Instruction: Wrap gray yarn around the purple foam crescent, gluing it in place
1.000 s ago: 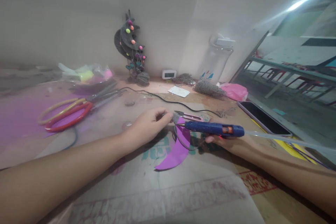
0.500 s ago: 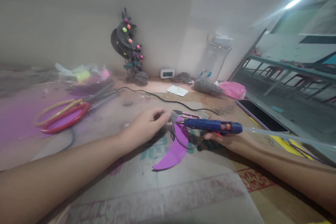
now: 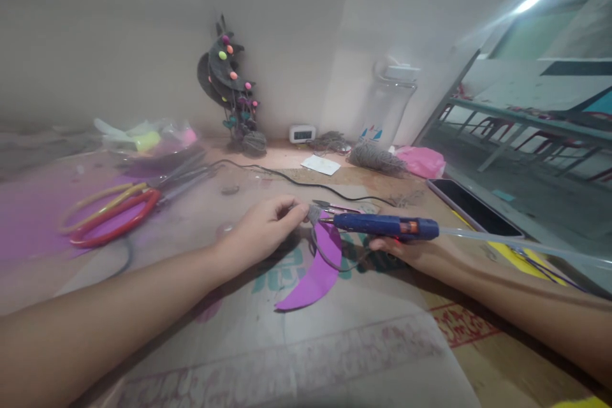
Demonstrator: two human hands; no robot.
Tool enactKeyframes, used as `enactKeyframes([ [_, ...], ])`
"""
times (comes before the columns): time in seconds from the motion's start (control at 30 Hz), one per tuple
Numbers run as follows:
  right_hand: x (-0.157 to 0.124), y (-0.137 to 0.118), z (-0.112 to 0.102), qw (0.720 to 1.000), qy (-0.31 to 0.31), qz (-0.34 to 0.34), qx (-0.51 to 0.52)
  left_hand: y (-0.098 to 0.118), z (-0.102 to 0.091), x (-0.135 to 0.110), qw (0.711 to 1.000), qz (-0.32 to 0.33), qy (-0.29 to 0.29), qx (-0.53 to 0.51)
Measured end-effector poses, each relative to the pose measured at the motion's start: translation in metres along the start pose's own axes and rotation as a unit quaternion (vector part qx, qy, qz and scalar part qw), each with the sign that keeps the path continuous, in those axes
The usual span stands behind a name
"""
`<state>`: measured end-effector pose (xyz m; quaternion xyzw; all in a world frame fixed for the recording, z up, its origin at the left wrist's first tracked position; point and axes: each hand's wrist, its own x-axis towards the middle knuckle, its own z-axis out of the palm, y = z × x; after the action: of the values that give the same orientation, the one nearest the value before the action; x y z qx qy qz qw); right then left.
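Cardboard-covered table [image 3: 335, 344] against pale wall; left hand [image 3: 261, 233] pinches grey yarn [image 3: 314, 213], right hand [image 3: 406, 252] grips glue gun [image 3: 382, 225].

No text can be read clearly. The cardboard sheet [image 3: 268, 331] under the purple crescent [image 3: 313, 274] carries teal letters and red print, both too blurred.
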<state>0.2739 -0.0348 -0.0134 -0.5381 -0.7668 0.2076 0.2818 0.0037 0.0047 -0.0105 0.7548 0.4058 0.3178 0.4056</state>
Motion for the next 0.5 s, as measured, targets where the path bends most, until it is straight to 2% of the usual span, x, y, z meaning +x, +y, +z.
enactKeyframes([
  [0.5, 0.000, -0.015, -0.004, 0.999, 0.008, 0.036, -0.007, -0.004, 0.000, 0.000, 1.000, -0.007, -0.009, 0.015],
])
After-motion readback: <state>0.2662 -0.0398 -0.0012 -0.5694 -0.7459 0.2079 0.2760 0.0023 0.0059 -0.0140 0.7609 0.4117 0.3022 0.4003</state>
